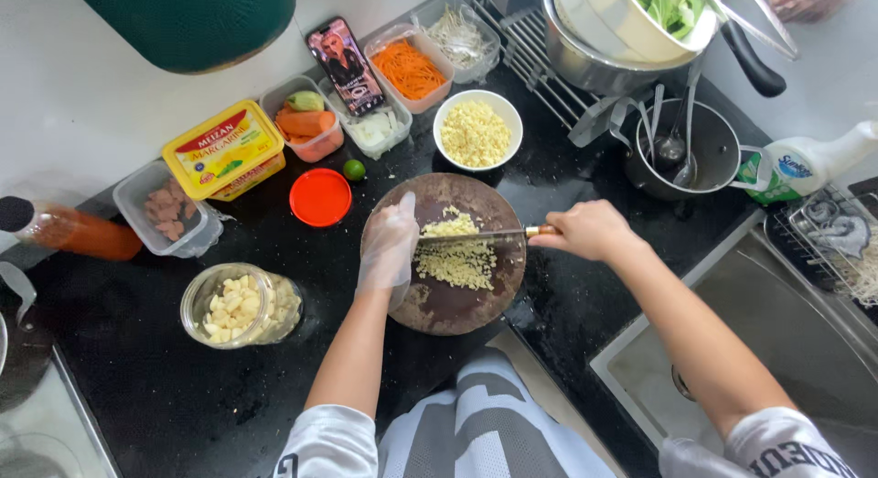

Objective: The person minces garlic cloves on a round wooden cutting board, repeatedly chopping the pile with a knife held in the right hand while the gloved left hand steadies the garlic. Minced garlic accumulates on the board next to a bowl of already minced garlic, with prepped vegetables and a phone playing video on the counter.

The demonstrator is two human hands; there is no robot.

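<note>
A round wooden chopping board is seen on the black speckled counter, near the middle of the view. A heap of finely chopped pale yellow garlic is spread over the board's far half.

The left hand, covered by a clear plastic glove, is laid flat and open, fingers together, on the board's left edge, just beside the heap. Nothing is gripped by it.

The right hand is closed around the wooden handle of a knife. The blade is held level across the garlic, its tip pointed left toward the gloved hand.

Far of the board, a white bowl of minced garlic is placed. To the left, a red lid and a small lime are noted. A glass jar of peeled garlic cloves is lying near left of the board. A yellow margarine tub, a tub of carrots, a tub of shredded carrot and a phone are ranged along the far wall. A steel sink is set at the right.
</note>
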